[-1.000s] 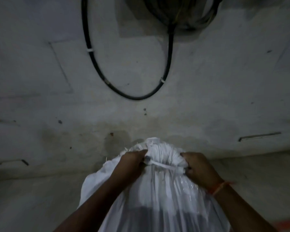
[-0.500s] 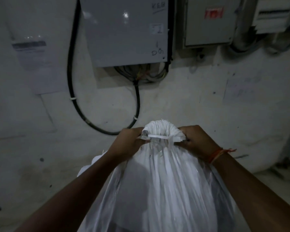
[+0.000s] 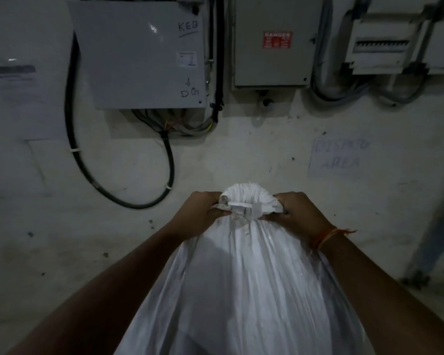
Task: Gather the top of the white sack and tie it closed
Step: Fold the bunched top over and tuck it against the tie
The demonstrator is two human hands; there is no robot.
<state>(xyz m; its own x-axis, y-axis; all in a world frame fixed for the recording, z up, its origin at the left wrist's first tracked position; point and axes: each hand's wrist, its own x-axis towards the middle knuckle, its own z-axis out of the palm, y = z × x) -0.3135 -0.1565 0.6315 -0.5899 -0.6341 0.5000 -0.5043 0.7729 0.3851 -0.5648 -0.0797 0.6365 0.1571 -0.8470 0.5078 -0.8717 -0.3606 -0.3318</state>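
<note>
One white sack [image 3: 241, 290] is seen standing upright in the lower middle of the view, in front of a pale wall [image 3: 241, 155]. Its top is gathered into one bunched neck [image 3: 246, 198], and one flat white strip [image 3: 241, 204] is wrapped across the front of that neck. Two hands are counted, one on each side of the neck. The left hand [image 3: 198, 213] is closed with curled fingers on the left side of the gathered top, where the strip's end appears to be held; whether the grip takes in cloth, strip or both cannot be told. The right hand [image 3: 300, 213] is likewise closed tight on the right side of the neck. One orange thread band [image 3: 326, 237] is worn on the right wrist.

On the wall three electrical boxes are mounted: one grey panel [image 3: 141, 55] marked "KEB" and "DG", one box [image 3: 272, 42] bearing a red danger label, and one breaker unit [image 3: 379, 44] at the right. One thick black cable [image 3: 100, 185] is looped below the grey panel, and one faint paper notice [image 3: 341, 157] is stuck to the wall.
</note>
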